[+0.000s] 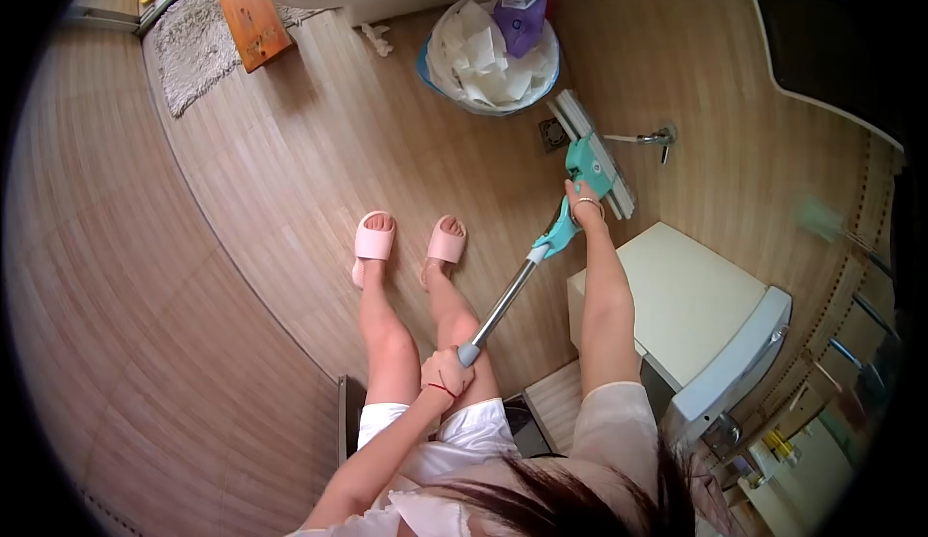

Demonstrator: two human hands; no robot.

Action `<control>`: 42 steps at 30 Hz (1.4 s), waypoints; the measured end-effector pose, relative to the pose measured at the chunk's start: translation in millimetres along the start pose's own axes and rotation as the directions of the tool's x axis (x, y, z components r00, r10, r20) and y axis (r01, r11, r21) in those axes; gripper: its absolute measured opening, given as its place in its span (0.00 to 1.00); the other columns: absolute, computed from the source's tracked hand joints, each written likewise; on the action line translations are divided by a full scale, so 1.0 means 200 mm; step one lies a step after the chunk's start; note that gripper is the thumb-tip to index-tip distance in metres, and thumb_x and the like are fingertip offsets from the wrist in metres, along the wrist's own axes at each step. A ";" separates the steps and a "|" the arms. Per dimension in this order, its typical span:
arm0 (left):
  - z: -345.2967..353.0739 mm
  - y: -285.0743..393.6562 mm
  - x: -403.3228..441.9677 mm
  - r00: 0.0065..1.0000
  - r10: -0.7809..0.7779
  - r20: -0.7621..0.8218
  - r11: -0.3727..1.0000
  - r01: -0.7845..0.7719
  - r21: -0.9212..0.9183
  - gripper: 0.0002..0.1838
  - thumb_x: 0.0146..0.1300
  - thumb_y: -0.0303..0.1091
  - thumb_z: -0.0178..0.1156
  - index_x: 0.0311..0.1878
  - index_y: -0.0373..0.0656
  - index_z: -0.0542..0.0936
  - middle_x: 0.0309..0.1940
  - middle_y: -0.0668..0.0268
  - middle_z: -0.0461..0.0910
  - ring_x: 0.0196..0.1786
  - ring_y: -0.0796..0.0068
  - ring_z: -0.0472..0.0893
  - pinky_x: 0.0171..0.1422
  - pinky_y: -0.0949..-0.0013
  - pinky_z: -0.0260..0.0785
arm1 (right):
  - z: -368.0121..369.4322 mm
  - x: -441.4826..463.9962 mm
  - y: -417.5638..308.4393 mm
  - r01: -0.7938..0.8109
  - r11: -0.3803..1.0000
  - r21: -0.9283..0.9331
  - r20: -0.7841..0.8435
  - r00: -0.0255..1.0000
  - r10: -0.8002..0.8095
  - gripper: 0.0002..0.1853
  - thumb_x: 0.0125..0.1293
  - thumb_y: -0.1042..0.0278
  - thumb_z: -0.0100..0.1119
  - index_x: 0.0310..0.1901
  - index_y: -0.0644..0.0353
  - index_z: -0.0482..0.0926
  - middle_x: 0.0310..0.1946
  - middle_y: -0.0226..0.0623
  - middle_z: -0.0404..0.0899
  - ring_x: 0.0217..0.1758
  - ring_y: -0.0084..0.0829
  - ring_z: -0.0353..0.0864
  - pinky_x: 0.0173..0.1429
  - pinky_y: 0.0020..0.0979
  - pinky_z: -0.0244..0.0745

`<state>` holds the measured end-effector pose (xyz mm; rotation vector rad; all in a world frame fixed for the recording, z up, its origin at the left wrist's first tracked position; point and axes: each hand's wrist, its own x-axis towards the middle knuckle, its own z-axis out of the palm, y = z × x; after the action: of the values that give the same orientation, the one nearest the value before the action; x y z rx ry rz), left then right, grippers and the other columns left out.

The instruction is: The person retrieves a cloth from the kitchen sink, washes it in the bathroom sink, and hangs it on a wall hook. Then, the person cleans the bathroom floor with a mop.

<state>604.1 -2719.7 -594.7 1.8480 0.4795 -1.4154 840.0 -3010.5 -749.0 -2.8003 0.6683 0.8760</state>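
A mop with a steel pole [507, 300], teal fittings and a long grey-white head [572, 116] runs diagonally across the view. My left hand [448, 371] is closed round the grey end of its pole, close to my thighs; a thin red string circles the wrist. Farther out, my right hand [585, 199], with a beaded bracelet, grips the teal part just behind the mop head. The head is tilted beside a square floor drain [552, 135] and a small wall tap [662, 137]. Whether the head touches the surface behind it, I cannot tell.
A bin [425, 63] full of crumpled paper and a purple packet stands ahead. To its left are a wooden stool [253, 15] and a shaggy mat [193, 49]. A white cabinet [667, 286] is by my right arm. My pink slippers [375, 237] rest on the wood-patterned floor.
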 end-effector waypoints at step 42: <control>0.12 0.49 1.09 0.976 -0.084 -0.200 0.958 0.134 0.253 0.14 0.46 0.30 0.57 0.39 0.37 0.74 0.35 0.48 0.77 0.41 0.52 0.77 0.43 0.59 0.70 | 0.57 0.19 -0.16 -0.079 0.910 0.408 0.160 0.987 0.014 0.19 0.58 0.52 0.39 0.40 0.54 0.77 0.39 0.51 0.75 0.45 0.54 0.71 0.51 0.44 0.66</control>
<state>724.5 -2833.1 -769.4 2.2146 0.5116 -1.4420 823.7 -2966.6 -864.0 -2.3249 0.7923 0.8328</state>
